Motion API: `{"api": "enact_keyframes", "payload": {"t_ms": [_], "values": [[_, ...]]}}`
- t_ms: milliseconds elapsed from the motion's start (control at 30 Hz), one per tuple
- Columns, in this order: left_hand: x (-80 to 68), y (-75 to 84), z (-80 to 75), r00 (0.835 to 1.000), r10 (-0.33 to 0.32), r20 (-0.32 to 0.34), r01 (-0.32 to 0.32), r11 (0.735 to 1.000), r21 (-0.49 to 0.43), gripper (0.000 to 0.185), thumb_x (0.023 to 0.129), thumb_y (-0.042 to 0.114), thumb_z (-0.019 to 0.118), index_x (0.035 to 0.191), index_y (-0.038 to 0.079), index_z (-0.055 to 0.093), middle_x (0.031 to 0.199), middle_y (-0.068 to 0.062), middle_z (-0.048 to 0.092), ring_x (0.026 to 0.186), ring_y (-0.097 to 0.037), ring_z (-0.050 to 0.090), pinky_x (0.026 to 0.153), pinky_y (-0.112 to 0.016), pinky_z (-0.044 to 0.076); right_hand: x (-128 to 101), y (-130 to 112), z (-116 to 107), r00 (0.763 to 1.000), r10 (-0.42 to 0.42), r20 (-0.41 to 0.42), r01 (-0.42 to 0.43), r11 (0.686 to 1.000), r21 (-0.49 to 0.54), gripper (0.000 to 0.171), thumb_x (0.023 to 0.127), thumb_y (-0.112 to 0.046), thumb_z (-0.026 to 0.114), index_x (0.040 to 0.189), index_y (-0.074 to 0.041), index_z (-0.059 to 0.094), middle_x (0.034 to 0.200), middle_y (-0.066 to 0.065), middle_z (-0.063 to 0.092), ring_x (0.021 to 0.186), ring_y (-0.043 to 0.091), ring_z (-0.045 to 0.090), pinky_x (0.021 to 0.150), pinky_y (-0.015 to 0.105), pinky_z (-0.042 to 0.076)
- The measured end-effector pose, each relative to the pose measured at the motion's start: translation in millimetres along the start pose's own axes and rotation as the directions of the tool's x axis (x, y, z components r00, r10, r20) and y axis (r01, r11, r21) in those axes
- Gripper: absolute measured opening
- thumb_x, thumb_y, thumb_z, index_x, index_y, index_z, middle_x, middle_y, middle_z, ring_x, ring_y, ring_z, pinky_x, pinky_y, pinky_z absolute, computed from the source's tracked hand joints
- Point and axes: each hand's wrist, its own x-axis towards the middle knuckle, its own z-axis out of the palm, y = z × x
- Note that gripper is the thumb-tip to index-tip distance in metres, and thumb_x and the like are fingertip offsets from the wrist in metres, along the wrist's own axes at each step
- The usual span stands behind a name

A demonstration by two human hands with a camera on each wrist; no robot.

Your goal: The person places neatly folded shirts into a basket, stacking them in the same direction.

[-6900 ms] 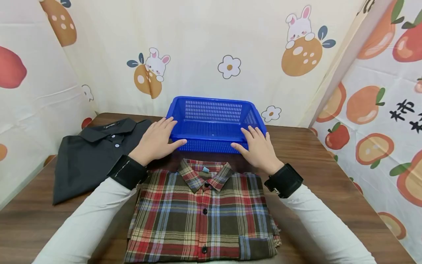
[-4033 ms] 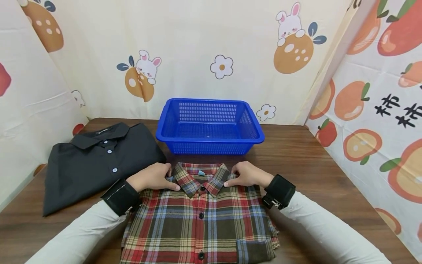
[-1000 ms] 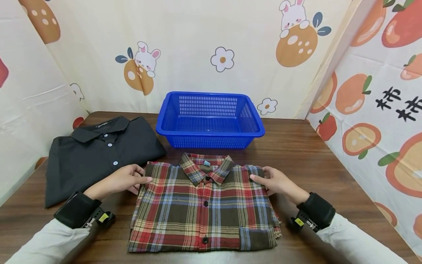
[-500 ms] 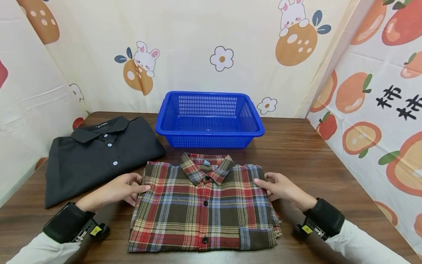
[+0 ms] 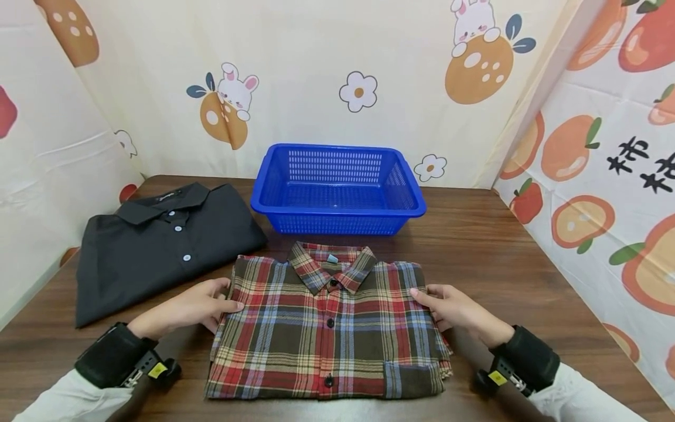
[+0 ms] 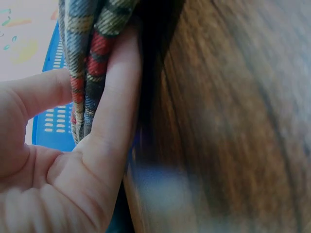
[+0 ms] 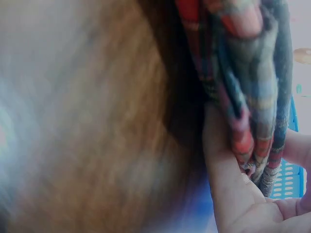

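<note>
A folded plaid shirt (image 5: 295,334) in red, olive, blue and cream lies collar-away at the front middle of the table in the head view. My left hand (image 5: 195,305) pinches its left side, thumb on top and fingers tucked beneath. At the opposite side my right hand (image 5: 461,309) grips in the same way. Up close in the left wrist view, the folded layers of the plaid shirt (image 6: 80,58) sit between thumb and fingers (image 6: 119,97). The right wrist view shows the stacked plaid shirt folds (image 7: 257,97) above the fingers (image 7: 223,170), whose tips are hidden under the cloth.
Behind the plaid shirt stands a blue plastic basket (image 5: 337,224) with nothing in it. A folded dark button-up shirt (image 5: 142,264) lies on the left of the wooden table (image 5: 506,252). Printed curtains (image 5: 316,35) enclose the back and sides.
Both hands have gone from the basket's rim to the shirt's collar, then outward to its sides. In the last second they slid slightly toward me along its edges. The shirt stays on the table.
</note>
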Motion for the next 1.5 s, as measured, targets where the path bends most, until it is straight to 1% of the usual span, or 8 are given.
{"api": "enact_keyframes", "payload": {"t_ms": [333, 567, 800, 933, 1033, 1167, 1400, 1500], "values": [[3.5, 0.7, -0.8, 0.995, 0.041, 0.090, -0.035, 0.997, -0.074, 0.071, 0.097, 0.032, 0.057, 0.143, -0.012, 0.025, 0.098, -0.008, 0.070, 0.081, -0.019, 0.071, 0.071, -0.038, 0.060, -2, 3, 0, 0.996, 0.001, 0.090, -0.011, 0.994, 0.113, 0.078, 0.098, -0.051, 0.046, 0.145, 0.009, 0.029, 0.085, -0.002, 0.065, 0.073, 0.007, 0.063, 0.071, 0.032, 0.058], [3.6, -2.3, 0.6, 0.993, 0.042, 0.112, -0.031, 0.994, -0.101, 0.077, 0.096, 0.030, 0.058, 0.147, -0.010, 0.016, 0.097, -0.006, 0.068, 0.081, -0.018, 0.069, 0.071, -0.038, 0.060, -6, 6, -3, 0.993, -0.004, 0.117, -0.006, 0.996, 0.088, 0.087, 0.096, -0.043, 0.055, 0.150, 0.010, 0.011, 0.112, 0.016, 0.068, 0.087, 0.012, 0.067, 0.075, 0.036, 0.058], [-1.1, -6.6, 4.5, 0.985, 0.148, 0.087, -0.132, 0.976, -0.173, 0.081, 0.096, 0.021, 0.059, 0.151, -0.007, 0.006, 0.109, -0.013, 0.071, 0.085, -0.018, 0.070, 0.069, -0.039, 0.060, -11, 8, -1, 0.999, -0.036, 0.015, 0.035, 0.998, 0.058, 0.091, 0.092, -0.029, 0.065, 0.151, 0.009, 0.007, 0.070, 0.001, 0.044, 0.056, 0.010, 0.030, 0.053, 0.026, 0.032], [-10.3, -6.6, 9.5, 0.976, 0.207, 0.073, -0.189, 0.963, -0.193, 0.083, 0.096, 0.019, 0.059, 0.151, -0.006, 0.003, 0.112, -0.019, 0.070, 0.084, -0.019, 0.071, 0.066, -0.039, 0.060, -23, 7, -1, 0.998, -0.051, -0.042, 0.051, 0.999, 0.011, 0.089, 0.091, -0.031, 0.066, 0.150, 0.010, 0.012, 0.104, 0.025, 0.067, 0.091, 0.026, 0.067, 0.078, 0.036, 0.054], [-18.3, -3.7, 11.7, 0.969, 0.239, 0.054, -0.226, 0.957, -0.182, 0.083, 0.096, 0.018, 0.059, 0.152, -0.005, 0.003, 0.111, -0.019, 0.070, 0.083, -0.016, 0.072, 0.062, -0.037, 0.059, -36, 4, -4, 0.996, -0.065, -0.058, 0.064, 0.998, -0.023, 0.088, 0.092, -0.032, 0.065, 0.150, 0.010, 0.014, 0.130, 0.032, 0.056, 0.125, 0.039, 0.054, 0.095, 0.048, 0.051], [-28.8, 2.6, 10.0, 0.964, 0.264, 0.029, -0.256, 0.953, -0.159, 0.082, 0.097, 0.018, 0.057, 0.153, -0.002, 0.001, 0.115, -0.017, 0.069, 0.082, -0.011, 0.070, 0.058, -0.036, 0.057, -50, -3, -8, 0.995, -0.066, -0.079, 0.061, 0.996, -0.067, 0.089, 0.093, -0.034, 0.063, 0.150, 0.011, 0.012, 0.133, 0.032, 0.054, 0.128, 0.041, 0.051, 0.093, 0.047, 0.052], [-41.2, 24.5, -1.6, 0.955, 0.295, -0.026, -0.296, 0.950, -0.101, 0.080, 0.098, 0.017, 0.055, 0.153, -0.004, 0.000, 0.121, -0.024, 0.065, 0.084, -0.008, 0.069, 0.060, -0.037, 0.058, -64, -23, -23, 0.990, -0.113, -0.090, 0.109, 0.993, -0.051, 0.087, 0.094, -0.031, 0.063, 0.151, 0.008, 0.011, 0.101, 0.021, 0.071, 0.079, 0.011, 0.068, 0.066, 0.031, 0.056], [-41.3, 41.1, -10.0, 0.952, 0.300, -0.052, -0.303, 0.951, -0.057, 0.078, 0.097, 0.018, 0.057, 0.153, -0.002, 0.006, 0.117, -0.023, 0.068, 0.085, -0.010, 0.071, 0.061, -0.039, 0.058, -63, -38, -29, 0.981, -0.172, -0.083, 0.173, 0.985, -0.002, 0.073, 0.094, -0.029, 0.063, 0.148, 0.003, 0.026, 0.113, 0.018, 0.071, 0.092, 0.012, 0.070, 0.074, 0.033, 0.059]]}}
